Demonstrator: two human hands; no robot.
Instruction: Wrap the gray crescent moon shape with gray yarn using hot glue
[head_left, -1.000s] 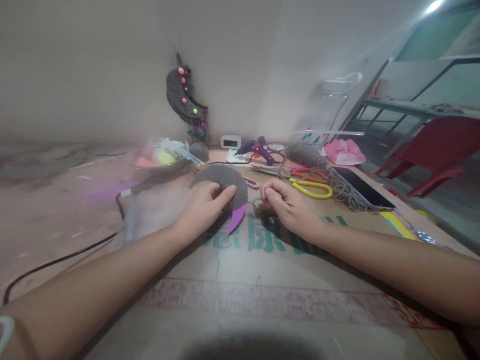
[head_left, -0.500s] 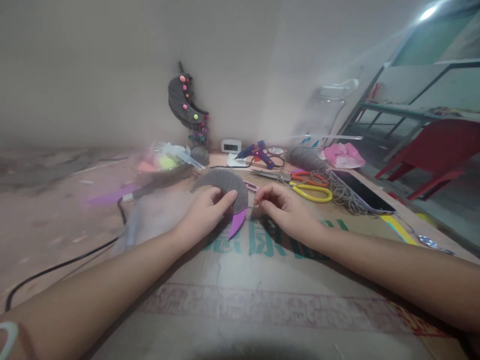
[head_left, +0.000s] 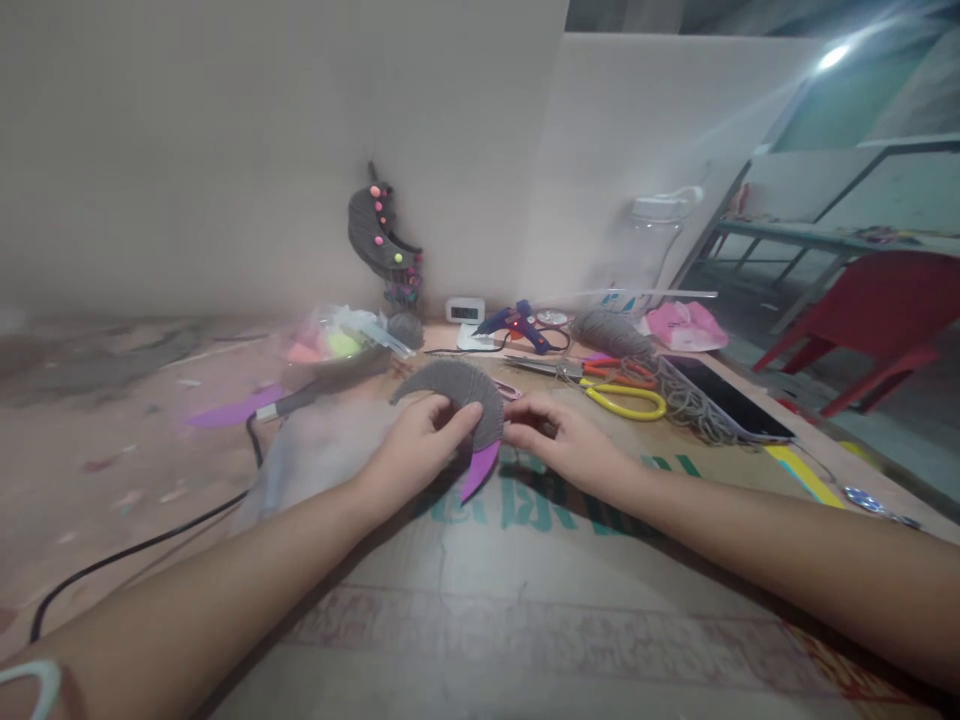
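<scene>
A crescent cutout [head_left: 457,385] is wrapped in grey yarn over most of its length, and its lower tip is bare purple. My left hand [head_left: 424,435] grips it, thumb on top and fingers out of sight beneath. At the crescent's right edge, my right hand [head_left: 551,432] is closed in a pinch, its fingertips touching or almost touching the wrapped part. Whatever those fingers hold is too small to make out. Just beyond the hands lie scissors with orange handles [head_left: 619,373], a yellow-handled pair [head_left: 626,400] and a small pink tool [head_left: 510,390].
Loose grey yarn [head_left: 690,405] lies beside a phone [head_left: 724,398] on the right. A glue gun [head_left: 517,325], a small digital clock [head_left: 465,311] and a water bottle [head_left: 652,250] stand behind. A finished-looking yarn crescent [head_left: 379,230] hangs on the wall. A black cord [head_left: 142,545] crosses the left side.
My right hand has come left against the crescent's edge, closing the small gap. My left hand keeps its hold. The whole scene sits slightly lower in view.
</scene>
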